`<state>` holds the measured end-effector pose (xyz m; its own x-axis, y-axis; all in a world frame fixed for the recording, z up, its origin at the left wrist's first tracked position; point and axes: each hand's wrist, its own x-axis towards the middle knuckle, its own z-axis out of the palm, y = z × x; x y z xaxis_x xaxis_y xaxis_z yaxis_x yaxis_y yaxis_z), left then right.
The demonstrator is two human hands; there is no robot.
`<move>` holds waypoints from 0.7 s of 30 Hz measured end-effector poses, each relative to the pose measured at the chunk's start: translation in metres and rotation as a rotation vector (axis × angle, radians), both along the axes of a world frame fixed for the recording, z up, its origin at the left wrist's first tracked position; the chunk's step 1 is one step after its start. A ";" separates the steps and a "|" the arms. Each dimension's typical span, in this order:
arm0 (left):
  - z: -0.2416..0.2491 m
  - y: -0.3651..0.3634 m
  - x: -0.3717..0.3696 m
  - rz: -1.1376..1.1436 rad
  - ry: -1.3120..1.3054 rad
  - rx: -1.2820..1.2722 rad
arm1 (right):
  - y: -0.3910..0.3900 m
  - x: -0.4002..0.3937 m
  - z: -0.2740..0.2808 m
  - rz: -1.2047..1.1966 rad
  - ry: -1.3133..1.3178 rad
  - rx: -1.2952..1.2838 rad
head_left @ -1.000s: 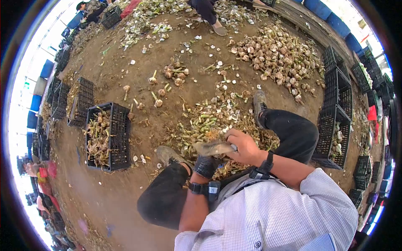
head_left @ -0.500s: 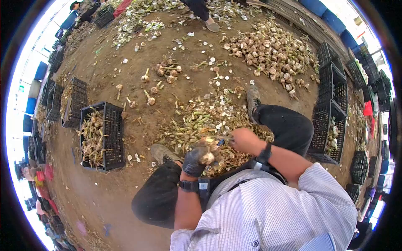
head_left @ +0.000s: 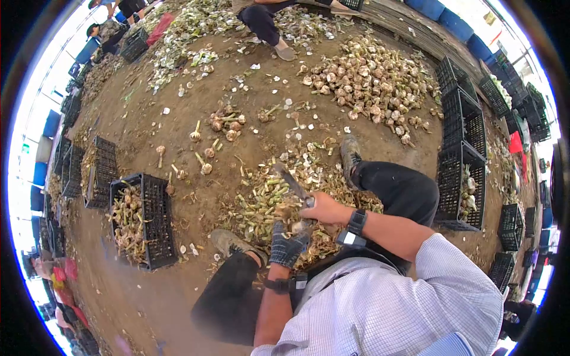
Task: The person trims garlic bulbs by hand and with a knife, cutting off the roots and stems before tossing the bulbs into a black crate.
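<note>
Since a second ago the view has tipped; the knife (head_left: pixel 291 181), then level across the lap, now angles up-left. Large garlic heap (head_left: pixel 365 77) on the dirt beyond. Black crate (head_left: pixel 155 219) at left holds stalked garlic; crate (head_left: pixel 460 187) at right holds a few bulbs. Right hand (head_left: pixel 325 209) clenched around the knife handle. Gloved left hand (head_left: pixel 288 244) grips a garlic bulb (head_left: pixel 295 226) over the trimmings pile (head_left: pixel 270 196), just below the blade.

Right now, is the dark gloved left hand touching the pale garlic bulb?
Touching. The head view shows the dark gloved left hand closed around the pale garlic bulb, with the bare right hand holding a knife just above it.
</note>
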<state>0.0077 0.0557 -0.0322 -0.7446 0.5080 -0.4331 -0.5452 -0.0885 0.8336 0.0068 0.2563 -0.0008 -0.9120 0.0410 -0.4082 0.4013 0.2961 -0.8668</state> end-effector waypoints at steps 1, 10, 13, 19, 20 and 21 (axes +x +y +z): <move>0.006 0.003 -0.004 0.011 0.023 -0.018 | 0.012 -0.009 0.025 -0.045 -0.084 -0.001; -0.031 -0.013 -0.014 0.062 -0.117 -0.225 | 0.238 -0.114 0.014 -1.050 0.102 0.337; -0.077 -0.023 -0.008 0.280 -0.535 0.097 | 0.250 -0.143 -0.013 -0.845 -0.083 0.474; -0.110 -0.038 -0.004 0.216 -0.604 -0.158 | 0.235 -0.232 -0.128 -0.294 -0.040 0.831; -0.113 -0.041 -0.005 0.160 -0.518 -0.262 | 0.228 -0.252 -0.141 -0.249 -0.045 0.823; -0.103 -0.035 -0.015 0.253 -0.625 -0.268 | 0.222 -0.271 -0.154 -0.203 -0.051 0.815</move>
<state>-0.0075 0.0204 -0.1354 -0.3980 0.1697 -0.9016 -0.9167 -0.1109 0.3838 -0.2644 0.4788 -0.1548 -0.8361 0.5022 -0.2208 0.5475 0.7391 -0.3924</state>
